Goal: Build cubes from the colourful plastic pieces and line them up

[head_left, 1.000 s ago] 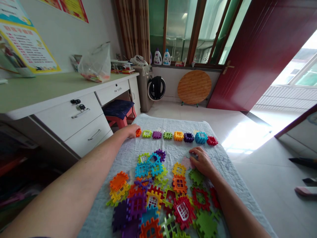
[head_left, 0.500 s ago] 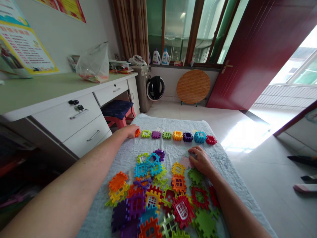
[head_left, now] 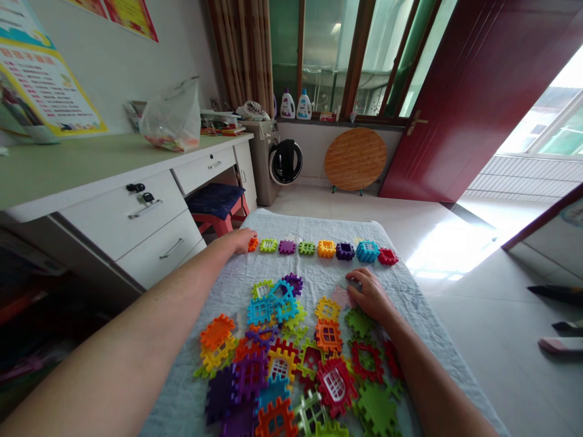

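Nearest me, along the bottom of the frame, lies a loose pile of notched plastic tiles: a red window tile, a solid dark purple tile and many others, overlapping at odd angles as if simply tipped out, within easy reach. Toward the pile's upper edge, blue pieces lean over lime ones.

Right of centre, my right hand appears to rest on the pale blue cloth, just beyond a solid green tile. It holds nothing; the fingers are loosely bent, thumb apart from forefinger, probably to prop me while I lean.

Farther up, a row of small built pieces crosses the middle of the frame, spaced out, seemingly so each stands by itself: from the right, a red block, a thicker blue block, a dark purple block, a yellow block, a green block, a purple block and a lime block.

At the left end, my left hand reaches out to an orange piece. My fingers are against it, partly covering it; whether they pinch or only nudge it, I cannot tell.

Beyond stand a cushioned stool and a front-loading washing machine.
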`<action>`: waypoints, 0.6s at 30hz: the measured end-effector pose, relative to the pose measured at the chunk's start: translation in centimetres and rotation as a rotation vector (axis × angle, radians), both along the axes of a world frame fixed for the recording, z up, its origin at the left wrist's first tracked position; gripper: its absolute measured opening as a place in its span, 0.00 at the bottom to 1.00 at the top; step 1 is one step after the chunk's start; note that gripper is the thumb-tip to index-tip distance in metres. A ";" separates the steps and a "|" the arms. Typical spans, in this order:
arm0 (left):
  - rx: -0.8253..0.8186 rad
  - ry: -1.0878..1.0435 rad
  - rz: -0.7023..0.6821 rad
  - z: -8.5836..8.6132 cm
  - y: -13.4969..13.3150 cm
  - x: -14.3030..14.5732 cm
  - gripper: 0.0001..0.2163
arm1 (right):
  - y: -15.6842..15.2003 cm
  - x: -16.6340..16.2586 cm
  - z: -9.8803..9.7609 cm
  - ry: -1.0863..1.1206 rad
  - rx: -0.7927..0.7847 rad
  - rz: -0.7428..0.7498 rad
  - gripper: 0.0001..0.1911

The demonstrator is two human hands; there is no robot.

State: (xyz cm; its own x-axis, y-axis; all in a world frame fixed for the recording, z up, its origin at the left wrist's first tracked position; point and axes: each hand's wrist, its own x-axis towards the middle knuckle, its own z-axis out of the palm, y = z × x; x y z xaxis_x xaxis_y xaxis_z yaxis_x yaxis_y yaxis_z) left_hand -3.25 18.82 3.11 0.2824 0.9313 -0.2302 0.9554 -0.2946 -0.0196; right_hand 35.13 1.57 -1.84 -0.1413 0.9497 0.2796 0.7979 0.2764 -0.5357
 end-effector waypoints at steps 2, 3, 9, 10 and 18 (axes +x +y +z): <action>0.028 -0.021 0.013 0.0 -0.2 -0.3 0.33 | 0.0 0.0 0.0 -0.001 0.002 0.000 0.12; 0.047 -0.032 0.020 0.0 -0.4 -0.5 0.35 | 0.0 0.0 0.1 -0.003 0.003 0.001 0.12; 0.198 -0.083 0.059 0.9 -3.2 -1.6 0.35 | -0.1 -0.1 0.2 -0.008 0.009 0.003 0.12; 0.223 -0.089 0.064 1.0 -4.0 -1.6 0.34 | 0.0 -0.1 0.2 -0.008 0.012 0.005 0.12; 0.292 -0.225 0.101 -0.4 -11.1 -0.4 0.21 | -0.1 -0.1 0.2 -0.006 0.017 0.004 0.12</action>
State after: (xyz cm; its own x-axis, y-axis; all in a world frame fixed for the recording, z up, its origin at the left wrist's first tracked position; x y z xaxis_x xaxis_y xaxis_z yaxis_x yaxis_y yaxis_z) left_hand -3.65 7.76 2.68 0.1992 0.9741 0.1067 0.9693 -0.2119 0.1244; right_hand 35.06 1.44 -1.65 -0.1468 0.9442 0.2948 0.8001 0.2886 -0.5259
